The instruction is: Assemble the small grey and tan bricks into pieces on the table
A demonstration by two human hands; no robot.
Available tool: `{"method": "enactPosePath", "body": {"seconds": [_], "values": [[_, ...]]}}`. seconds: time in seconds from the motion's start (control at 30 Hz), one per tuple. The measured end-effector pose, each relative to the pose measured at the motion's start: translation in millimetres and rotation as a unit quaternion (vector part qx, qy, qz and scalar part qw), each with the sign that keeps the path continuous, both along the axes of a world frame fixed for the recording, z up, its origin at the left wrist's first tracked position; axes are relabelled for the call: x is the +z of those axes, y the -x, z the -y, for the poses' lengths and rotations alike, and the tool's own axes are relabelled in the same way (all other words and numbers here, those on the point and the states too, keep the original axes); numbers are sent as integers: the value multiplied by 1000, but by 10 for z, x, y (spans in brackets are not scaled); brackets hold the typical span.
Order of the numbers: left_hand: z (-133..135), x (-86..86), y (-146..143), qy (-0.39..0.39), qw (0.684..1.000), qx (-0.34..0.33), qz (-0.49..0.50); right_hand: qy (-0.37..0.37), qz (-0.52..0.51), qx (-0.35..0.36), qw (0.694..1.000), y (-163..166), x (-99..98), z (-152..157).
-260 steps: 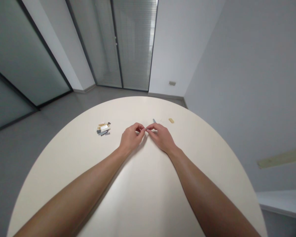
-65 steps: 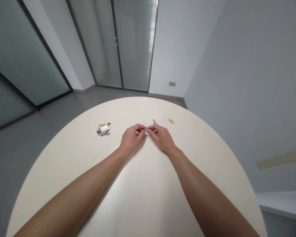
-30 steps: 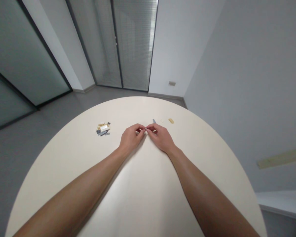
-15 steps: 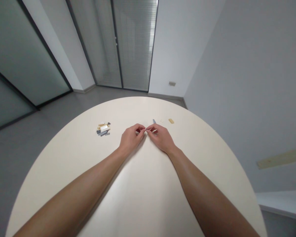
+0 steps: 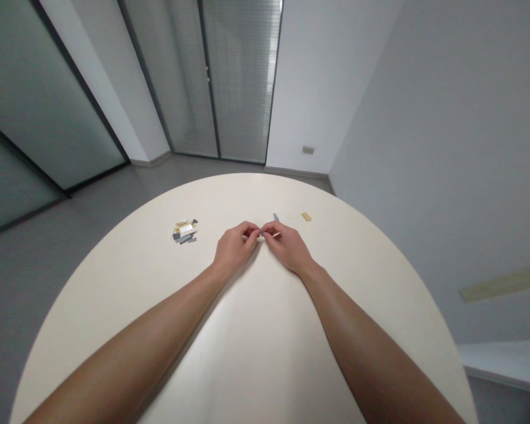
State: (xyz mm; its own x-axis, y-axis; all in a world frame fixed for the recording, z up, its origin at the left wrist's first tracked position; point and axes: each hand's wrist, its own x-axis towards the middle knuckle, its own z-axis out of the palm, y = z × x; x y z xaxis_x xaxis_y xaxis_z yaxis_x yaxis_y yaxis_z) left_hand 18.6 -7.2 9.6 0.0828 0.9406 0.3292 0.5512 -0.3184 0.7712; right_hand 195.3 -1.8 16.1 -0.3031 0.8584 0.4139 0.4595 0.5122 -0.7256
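Note:
My left hand point(image 5: 235, 247) and my right hand point(image 5: 287, 246) meet fingertip to fingertip over the middle of a round cream table point(image 5: 247, 353). Both are pinched closed on a tiny pale piece point(image 5: 260, 234) held between them; it is too small to name. A small grey piece point(image 5: 276, 217) lies just beyond my right hand. A tan flat piece point(image 5: 306, 217) rests farther right. A little heap of grey, tan and white small pieces point(image 5: 185, 230) sits to the left of my left hand.
The table's far edge curves just past the pieces. Beyond it are a grey floor, glass partitions with dark frames point(image 5: 48, 106) on the left and a white wall point(image 5: 446, 147) on the right. A pale ledge point(image 5: 503, 359) shows at lower right.
Almost nothing differs: both hands stay pinched together at the same spot, with only slight finger shifts. The pieces on the table have not moved.

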Motion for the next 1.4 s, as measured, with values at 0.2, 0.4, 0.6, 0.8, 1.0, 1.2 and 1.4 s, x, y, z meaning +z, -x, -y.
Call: {"method": "enactPosePath", "body": {"seconds": [0.2, 0.4, 0.6, 0.8, 1.0, 1.2, 1.4], "values": [[16, 17, 3, -1, 1000, -2, -2, 2, 3, -5, 1000, -3, -1, 6], [20, 20, -3, 6, 1000, -2, -1, 0, 12, -20, 1000, -3, -16, -2], [14, 12, 0, 4, 1000, -4, -3, -5, 13, -21, 1000, -6, -47, -23], [18, 20, -7, 5, 1000, -2, -11, -13, 6, -2, 1000, -2, -22, -7], [17, 24, -8, 5, 1000, -1, -12, -14, 8, -2, 1000, -6, -28, -14], [17, 19, -9, 2, 1000, 2, -9, -16, 8, 2, 1000, -9, -38, -13], [11, 12, -5, 1, 1000, 0, -10, -16, 6, 1, 1000, -10, -28, -10]]}}
